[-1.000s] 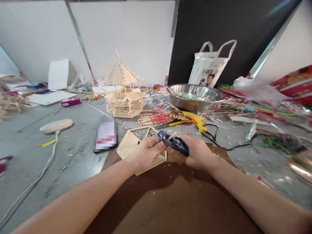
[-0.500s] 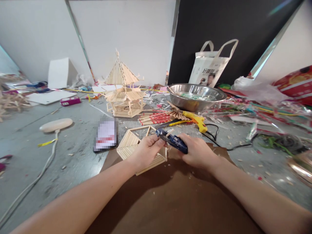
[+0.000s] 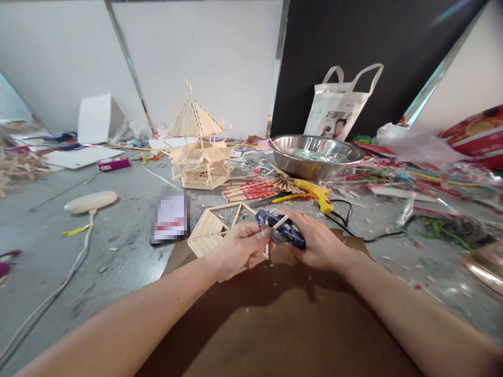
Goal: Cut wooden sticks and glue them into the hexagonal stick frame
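My right hand [image 3: 319, 242] grips dark blue cutters [image 3: 280, 229] whose jaws point left. My left hand [image 3: 238, 248] pinches a short pale wooden stick [image 3: 280, 222] that lies in the cutter's jaws. Both hands hover over a brown cardboard sheet [image 3: 275, 324]. Just behind my left hand a flat panel of glued sticks [image 3: 210, 229] lies partly hidden by my fingers.
A stick-built pavilion model [image 3: 198, 149] stands behind. A yellow glue gun [image 3: 314, 192] with black cord, red-wrapped chopsticks [image 3: 248, 189], a steel bowl [image 3: 316, 154] and a white tote bag [image 3: 341, 107] sit to the right. A phone [image 3: 171, 217] and a white corded device [image 3: 90, 201] lie left.
The cutters and both hands shifted slightly; the stick now sits tilted higher in the jaws. Everything else stayed put.
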The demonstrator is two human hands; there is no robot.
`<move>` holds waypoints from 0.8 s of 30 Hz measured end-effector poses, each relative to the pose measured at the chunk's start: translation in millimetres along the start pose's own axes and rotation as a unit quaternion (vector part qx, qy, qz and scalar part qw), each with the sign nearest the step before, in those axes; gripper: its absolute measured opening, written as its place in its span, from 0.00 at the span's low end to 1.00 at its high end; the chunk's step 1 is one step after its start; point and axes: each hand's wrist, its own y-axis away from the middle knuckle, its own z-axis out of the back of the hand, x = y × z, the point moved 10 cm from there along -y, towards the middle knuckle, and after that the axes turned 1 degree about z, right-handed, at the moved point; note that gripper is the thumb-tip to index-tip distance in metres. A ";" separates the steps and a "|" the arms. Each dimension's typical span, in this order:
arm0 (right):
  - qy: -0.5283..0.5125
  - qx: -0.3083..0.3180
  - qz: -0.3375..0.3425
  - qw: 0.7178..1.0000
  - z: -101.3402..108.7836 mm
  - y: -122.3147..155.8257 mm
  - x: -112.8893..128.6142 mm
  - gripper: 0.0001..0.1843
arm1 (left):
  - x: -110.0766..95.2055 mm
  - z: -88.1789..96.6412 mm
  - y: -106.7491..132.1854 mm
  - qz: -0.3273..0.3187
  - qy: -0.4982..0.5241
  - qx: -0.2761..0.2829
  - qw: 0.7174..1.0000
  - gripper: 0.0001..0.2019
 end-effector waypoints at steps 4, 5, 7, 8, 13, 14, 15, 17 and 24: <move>0.022 -0.037 0.015 0.999 6.3 -0.9 1.6 0.35 | 8.6 -8.4 2.3 0.053 0.073 0.054 0.994 0.11; 0.026 -0.044 0.015 0.999 8.0 -1.2 2.1 0.35 | 9.0 -8.7 2.7 0.057 0.086 0.057 0.993 0.11; 0.032 -0.057 0.019 0.998 11.5 -1.7 4.1 0.36 | 11.8 -12.8 4.2 0.076 0.119 0.075 0.987 0.13; 0.035 -0.064 0.022 0.997 13.5 -1.9 5.5 0.36 | 14.0 -16.8 5.6 0.090 0.138 0.092 0.982 0.14; 0.070 -0.076 -0.007 0.995 15.7 -2.9 1.7 0.35 | 9.8 -11.6 3.6 0.068 0.124 0.067 0.988 0.13; 0.081 -0.071 -0.038 0.993 14.3 -3.2 -5.2 0.34 | 3.7 -1.8 1.4 0.035 0.092 0.025 0.995 0.12; 0.094 -0.065 -0.078 0.990 13.0 -3.0 -14.4 0.33 | -3.0 8.8 0.2 0.002 0.058 -0.021 0.998 0.11; 0.122 -0.055 -0.165 0.977 12.1 -0.1 -35.3 0.30 | -14.6 28.2 1.1 -0.046 -0.008 -0.111 0.993 0.11; 0.209 -0.019 -0.255 0.944 2.5 9.0 -72.7 0.36 | -20.5 34.0 2.9 -0.048 -0.194 -0.170 0.965 0.11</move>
